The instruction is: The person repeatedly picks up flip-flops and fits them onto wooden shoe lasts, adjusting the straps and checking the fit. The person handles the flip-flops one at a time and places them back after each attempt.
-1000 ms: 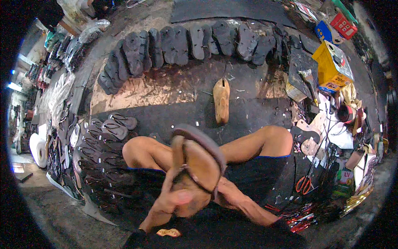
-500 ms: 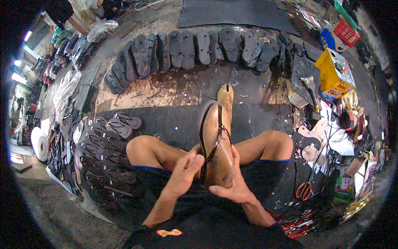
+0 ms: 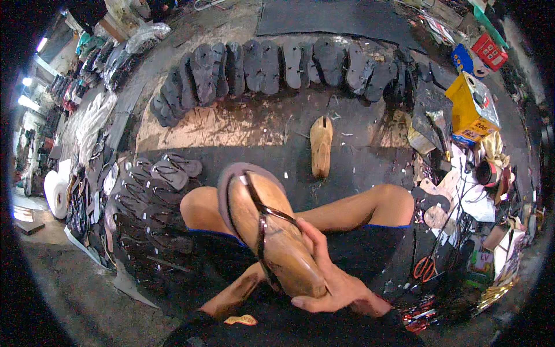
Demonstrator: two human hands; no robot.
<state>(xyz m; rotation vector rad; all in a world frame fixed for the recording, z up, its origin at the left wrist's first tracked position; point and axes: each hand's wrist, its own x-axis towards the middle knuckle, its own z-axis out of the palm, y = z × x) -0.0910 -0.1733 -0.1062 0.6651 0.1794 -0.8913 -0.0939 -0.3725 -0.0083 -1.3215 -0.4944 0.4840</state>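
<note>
A brown wooden shoe last [image 3: 293,254] is held up over my lap, tilted with its toe end toward the far left. A thong sandal [image 3: 224,202] is fitted on it: the dark sole lies along the far side, and shiny dark brown straps [image 3: 261,220] cross the wood. My right hand [image 3: 332,280] grips the last near its heel end, thumb below and fingers along its right side. Of my left hand [image 3: 256,273] only the wrist area shows; its fingers are hidden behind the last and sandal. Another wooden last [image 3: 321,147] lies on the black mat beyond.
Dark soles [image 3: 252,66] stand in a curved row at the far side. Finished-looking strapped sandals [image 3: 167,173] are heaped to my left. On the right are orange-handled scissors [image 3: 425,269], a yellow box [image 3: 471,110], a red box [image 3: 489,51] and scattered scraps.
The last with the sandal has come nearer and swung left, its toe end tilting left. My left hand has slipped from its visible side to behind it. The second last is now uncovered.
</note>
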